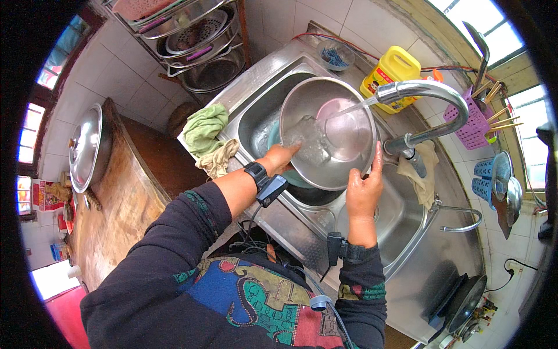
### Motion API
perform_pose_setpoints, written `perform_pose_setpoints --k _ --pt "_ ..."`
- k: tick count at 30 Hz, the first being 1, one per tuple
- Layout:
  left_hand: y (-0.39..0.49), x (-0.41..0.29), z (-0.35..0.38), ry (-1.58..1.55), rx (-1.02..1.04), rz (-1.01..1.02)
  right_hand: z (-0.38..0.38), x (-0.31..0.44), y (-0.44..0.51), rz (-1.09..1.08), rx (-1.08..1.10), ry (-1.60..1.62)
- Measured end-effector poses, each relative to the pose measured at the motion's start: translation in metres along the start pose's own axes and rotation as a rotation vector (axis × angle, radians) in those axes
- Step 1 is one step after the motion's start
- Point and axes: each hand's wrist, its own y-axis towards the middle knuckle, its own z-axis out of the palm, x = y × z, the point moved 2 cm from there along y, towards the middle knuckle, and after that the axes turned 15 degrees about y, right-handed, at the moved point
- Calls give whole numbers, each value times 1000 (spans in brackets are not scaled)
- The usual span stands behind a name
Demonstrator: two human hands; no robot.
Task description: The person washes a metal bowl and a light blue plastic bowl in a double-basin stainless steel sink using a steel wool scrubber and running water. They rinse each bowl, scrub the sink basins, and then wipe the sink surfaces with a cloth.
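Observation:
A round stainless steel basin (305, 172) is tilted over the left bowl of the steel double sink (257, 104). Water runs into it from the chrome faucet (453, 102), and a pinkish round patch shows inside. My left hand (279, 159) grips the basin's near-left rim. At the right rim, my right hand (365, 187) holds on with a finger stretched along the outside. Part of a teal basin (296, 178) shows beneath the steel one.
Green and beige cloths (205, 131) lie at the sink's left corner. Behind the sink stand a yellow detergent jug (383, 74) and a small bowl (335, 54). Another cloth (420, 174) hangs by the faucet base. A lidded pot (89, 148) sits on the wooden counter (126, 205).

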Motion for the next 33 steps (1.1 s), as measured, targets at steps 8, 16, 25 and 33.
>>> perform_pose_setpoints --k 8,16,25,33 --pt "-19 -19 -7 78 -38 -58 -27 17 12 -16 99 -277" --pt "-43 -15 -24 25 193 -104 -41 28 46 366 279 -397" --pt "-76 -39 -40 171 231 9 -52 8 42 793 361 -68" --pt "-85 -68 -72 365 68 225 -36 -30 8 1033 364 289"
